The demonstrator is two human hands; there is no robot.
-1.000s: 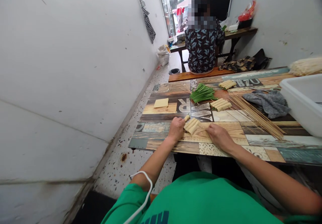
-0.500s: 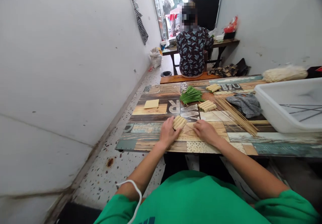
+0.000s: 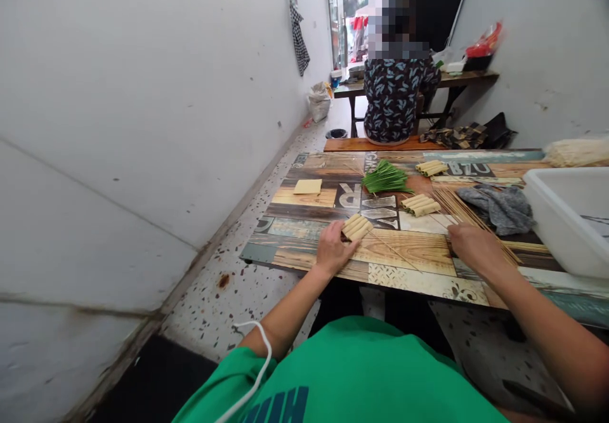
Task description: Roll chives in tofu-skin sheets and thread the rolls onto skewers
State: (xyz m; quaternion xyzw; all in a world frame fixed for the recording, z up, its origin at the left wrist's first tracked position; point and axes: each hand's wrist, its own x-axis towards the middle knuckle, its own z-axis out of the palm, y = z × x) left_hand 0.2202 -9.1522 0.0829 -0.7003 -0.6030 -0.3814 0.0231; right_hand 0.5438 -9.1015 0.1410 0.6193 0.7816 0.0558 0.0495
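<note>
My left hand (image 3: pixel 334 247) is closed around a small row of pale yellow rolls (image 3: pixel 358 227), which look like bean-curd sheet, at the table's near side. A thin bamboo skewer (image 3: pixel 394 251) sticks out of these rolls toward the lower right. My right hand (image 3: pixel 476 250) is at the near left side of a bundle of bamboo skewers (image 3: pixel 469 210), fingers pinched together on a skewer there. Another group of rolls (image 3: pixel 420 205) lies between my hands, farther back, with a third group (image 3: pixel 432 168) beyond it. Cut green stalks (image 3: pixel 386 177) lie in a pile near the middle.
A flat yellow sheet stack (image 3: pixel 308 186) lies at left on the patchwork table (image 3: pixel 295 227). A grey cloth (image 3: pixel 499 207) and a white tub (image 3: pixel 552 220) stand right of the skewers. Ahead, a person in a patterned shirt (image 3: pixel 392 99) sits at another table.
My right hand has moved right, from beside the held rolls to the skewer bundle. The left hand stays on its rolls. The camera view has turned, so the scene is shifted.
</note>
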